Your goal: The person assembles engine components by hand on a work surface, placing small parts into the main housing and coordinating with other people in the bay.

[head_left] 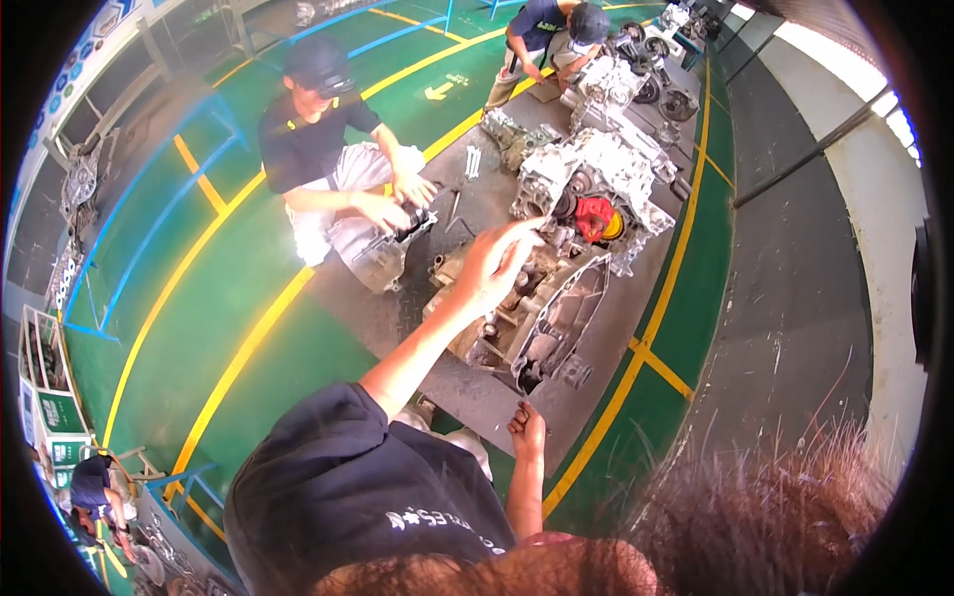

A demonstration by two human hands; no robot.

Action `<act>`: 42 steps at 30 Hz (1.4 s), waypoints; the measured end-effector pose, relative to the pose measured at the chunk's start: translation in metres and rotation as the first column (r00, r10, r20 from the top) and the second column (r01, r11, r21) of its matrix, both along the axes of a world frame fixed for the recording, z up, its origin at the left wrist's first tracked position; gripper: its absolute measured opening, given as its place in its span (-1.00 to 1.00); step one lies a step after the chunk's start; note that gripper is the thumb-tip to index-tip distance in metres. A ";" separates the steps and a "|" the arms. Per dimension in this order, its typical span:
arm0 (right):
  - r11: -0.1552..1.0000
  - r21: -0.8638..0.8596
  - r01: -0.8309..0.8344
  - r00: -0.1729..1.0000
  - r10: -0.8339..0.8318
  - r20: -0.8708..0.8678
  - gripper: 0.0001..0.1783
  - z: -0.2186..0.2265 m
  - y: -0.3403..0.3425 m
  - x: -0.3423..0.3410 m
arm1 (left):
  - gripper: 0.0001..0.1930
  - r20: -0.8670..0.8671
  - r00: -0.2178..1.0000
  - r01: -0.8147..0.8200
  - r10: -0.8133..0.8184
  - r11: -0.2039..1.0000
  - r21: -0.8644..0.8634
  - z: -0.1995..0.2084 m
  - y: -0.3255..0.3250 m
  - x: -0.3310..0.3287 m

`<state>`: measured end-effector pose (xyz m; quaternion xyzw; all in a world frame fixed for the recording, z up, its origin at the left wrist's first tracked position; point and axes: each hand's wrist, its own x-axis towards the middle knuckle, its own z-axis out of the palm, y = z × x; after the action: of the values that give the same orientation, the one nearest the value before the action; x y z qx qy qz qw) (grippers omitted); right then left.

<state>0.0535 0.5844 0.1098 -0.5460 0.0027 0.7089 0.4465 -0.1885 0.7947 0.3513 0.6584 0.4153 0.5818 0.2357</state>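
My left hand (494, 263) reaches forward to a silver gearbox casing (542, 179). Its fingers are drawn together at the casing's near edge, by a dark round part; whatever lies between the fingertips is too small to make out. Just right of those fingertips, a red part (594, 219) and a yellow ring (615, 224) sit in the casing. Below my left hand lies an open, dirty metal housing (542, 323) with shafts or gears inside. My right hand (527, 427) is held low, near the housing's closest corner, with its fingers curled; what they hold, if anything, is hidden.
Across to the left, a squatting person (318, 139) handles a bell-shaped casing (373, 248). Another person (552, 40) bends over parts at the back. More metal assemblies (646, 60) line the grey mat (437, 368). Yellow lines (661, 368) mark the green floor; a wall stands right.
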 end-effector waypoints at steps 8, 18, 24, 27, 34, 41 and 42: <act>0.971 0.026 0.236 0.785 -0.207 0.583 -0.80 -0.078 -0.080 0.095 | -0.68 -0.248 0.939 -0.293 0.238 0.931 -0.216 -0.156 -0.011 -0.006; 0.884 -0.361 0.298 0.949 -0.232 0.214 -0.83 -0.222 -0.298 0.136 | -0.62 -0.201 0.935 -0.330 0.291 0.923 -0.199 -0.154 -0.009 0.000; 0.905 -0.357 0.233 0.971 -0.198 0.132 -0.85 -0.251 -0.284 0.143 | -0.61 -0.199 0.946 -0.306 0.257 0.908 -0.285 -0.157 -0.013 0.001; 0.924 -0.337 0.183 0.983 -0.159 0.097 -0.86 -0.262 -0.276 0.154 | -0.56 -0.107 0.965 -0.262 0.241 0.921 -0.289 -0.158 0.006 -0.005; 0.941 -0.314 0.127 0.992 -0.115 0.055 -0.87 -0.262 -0.283 0.183 | -0.30 0.220 0.949 -0.242 0.227 0.969 0.047 -0.013 0.036 -0.029; 0.907 -0.405 0.117 0.975 -0.027 0.221 -0.87 -0.229 -0.242 0.180 | -0.43 0.066 0.991 -0.079 0.112 0.922 -0.379 0.007 0.022 -0.063; 0.900 -0.417 0.125 0.969 -0.022 0.245 -0.88 -0.222 -0.243 0.180 | -0.46 -0.062 0.995 -0.091 0.071 0.903 -0.420 0.009 0.013 -0.060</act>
<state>0.2334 0.3417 -0.1126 -0.7101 0.1270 0.6040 0.3389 -0.2488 0.8080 0.3603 0.5869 0.5636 0.4724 0.3386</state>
